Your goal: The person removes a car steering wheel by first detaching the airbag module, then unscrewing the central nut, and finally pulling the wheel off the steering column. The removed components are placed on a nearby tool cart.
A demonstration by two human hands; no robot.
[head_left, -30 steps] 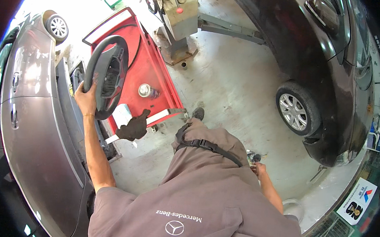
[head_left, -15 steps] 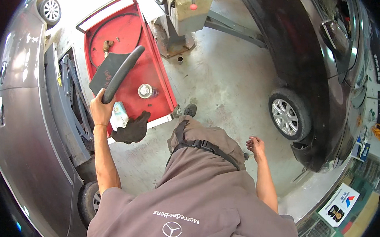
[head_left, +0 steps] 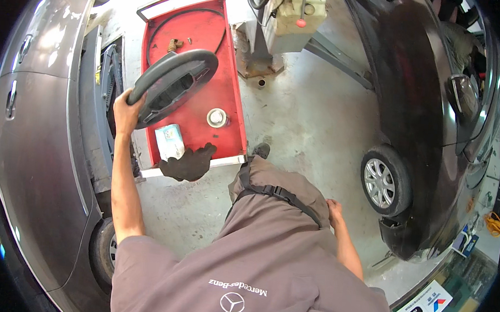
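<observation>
1. Head view, looking down: the left hand [head_left: 127, 108] grips the rim of a dark grey steering wheel [head_left: 171, 86], fingers wrapped round its lower left edge, arm stretched forward.
2. The wheel is round with a thick padded rim and a hollowed, open centre. It is tilted and held above the red tool cart [head_left: 233, 68].
3. The right hand [head_left: 334, 211] hangs beside the person's hip, fingers loose and holding nothing.
4. The cart top is flat red metal with a raised lip. On it lie a small pale box [head_left: 170, 140], a round silver cap [head_left: 216, 118] and a thin black hose [head_left: 181, 17]. A black work glove [head_left: 188, 163] drapes over its near edge.
5. The cart stands just beside a grey car [head_left: 33, 112] on the left, whose door is open. A dark car [head_left: 415, 109] with a spoked wheel stands well apart on the right.
6. Between them is bare, stained concrete floor [head_left: 305, 119], with a lift base [head_left: 295, 8] at the far end.
</observation>
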